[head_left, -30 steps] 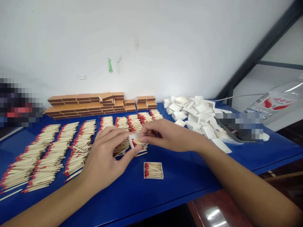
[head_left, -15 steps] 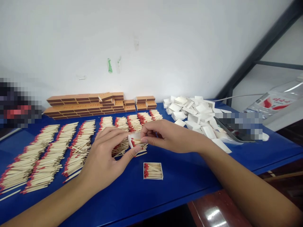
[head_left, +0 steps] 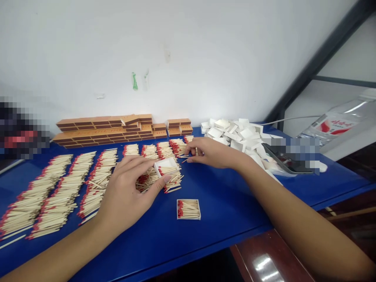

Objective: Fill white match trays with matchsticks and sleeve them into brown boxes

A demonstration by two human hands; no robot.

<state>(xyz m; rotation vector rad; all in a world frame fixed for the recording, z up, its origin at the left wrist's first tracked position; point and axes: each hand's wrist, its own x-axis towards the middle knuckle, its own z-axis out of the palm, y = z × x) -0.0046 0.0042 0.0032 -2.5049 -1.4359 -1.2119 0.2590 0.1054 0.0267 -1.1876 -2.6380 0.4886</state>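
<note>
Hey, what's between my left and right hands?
In the head view: a white matchbox tray with some matches inside, held by your left hand, then a strip of blue table before your right hand. Loose matches show past the tray's edge.

From the right hand, the bare blue table offers passage at five o'clock, with match piles obstructing nine o'clock and white trays two o'clock.

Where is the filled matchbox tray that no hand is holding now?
In the head view, the filled tray lies on the blue table, below the picture's centre, right of the left hand and nearer the person than the held tray.
</note>
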